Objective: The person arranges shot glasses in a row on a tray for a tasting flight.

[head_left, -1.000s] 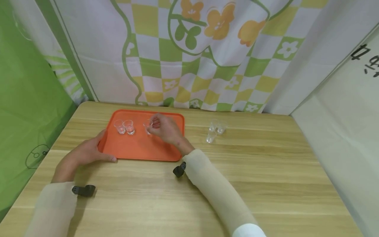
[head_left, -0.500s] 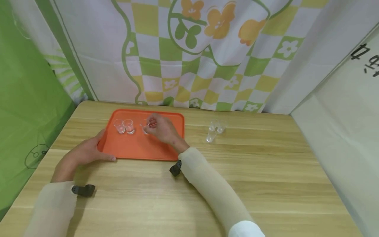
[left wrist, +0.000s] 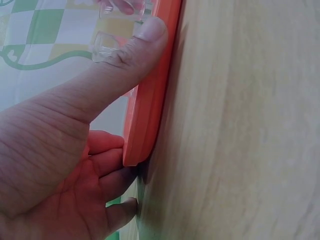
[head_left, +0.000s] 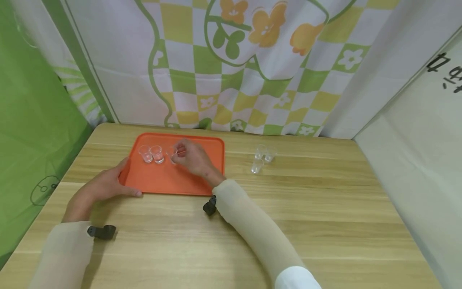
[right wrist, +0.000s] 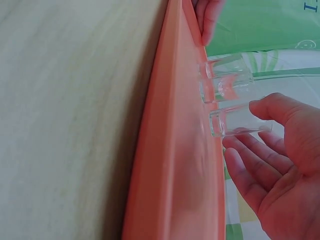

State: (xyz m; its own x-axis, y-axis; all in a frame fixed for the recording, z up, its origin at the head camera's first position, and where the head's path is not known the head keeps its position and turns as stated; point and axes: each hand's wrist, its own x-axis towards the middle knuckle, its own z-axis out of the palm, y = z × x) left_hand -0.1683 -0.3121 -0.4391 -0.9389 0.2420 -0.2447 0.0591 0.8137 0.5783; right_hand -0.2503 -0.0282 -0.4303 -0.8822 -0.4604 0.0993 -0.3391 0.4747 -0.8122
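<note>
In the head view, my right hand (head_left: 193, 157) is over the orange tray (head_left: 155, 182), thumb and fingers pinching a small clear shot glass (right wrist: 242, 119). The right wrist view has this glass upright, its base at the tray's surface. Two more shot glasses (head_left: 145, 154) stand side by side on the tray, just left of the held one. My left hand (head_left: 104, 184) grips the tray's near left corner. Its thumb (left wrist: 132, 52) lies along the front rim, as the left wrist view shows, while the other fingers bend against the left side.
Right of the tray, 3 more clear shot glasses (head_left: 258, 165) stand close together on the wooden table (head_left: 306, 208). A checked, flowered curtain (head_left: 234, 88) hangs behind the table. Green cloth (head_left: 32, 120) is at the left and a white panel (head_left: 426, 160) at the right.
My right hand has moved left across the tray with the shot glass, closer to the two standing there. My left hand and the tray have stayed in place.
</note>
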